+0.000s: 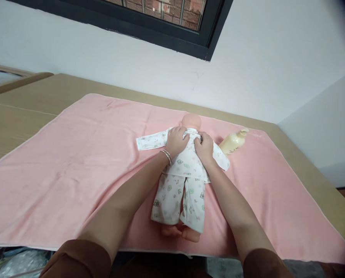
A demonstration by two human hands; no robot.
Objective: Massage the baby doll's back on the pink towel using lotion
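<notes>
A baby doll (191, 120) lies in the middle of a pink blanket (59, 166), its head toward the wall. It is dressed in a white printed top (186, 164) and matching pants (168, 199), and its bare feet (191, 233) poke out below. My left hand (178, 139), with bracelets at the wrist, is curled over the doll's left-side shoulder in this view. On the opposite shoulder, my right hand (204, 147) grips near the collar, thumb on the chest area. One sleeve (152, 141) stretches flat to the left; the other (221, 157) slants down to the right.
A cream pump bottle (234, 141) lies tilted on the blanket just right of the doll. The blanket covers a wooden table (24, 112) against a white wall (247, 69) with a dark-framed window (166, 36). Plastic-wrapped items (23, 264) sit below the front left edge.
</notes>
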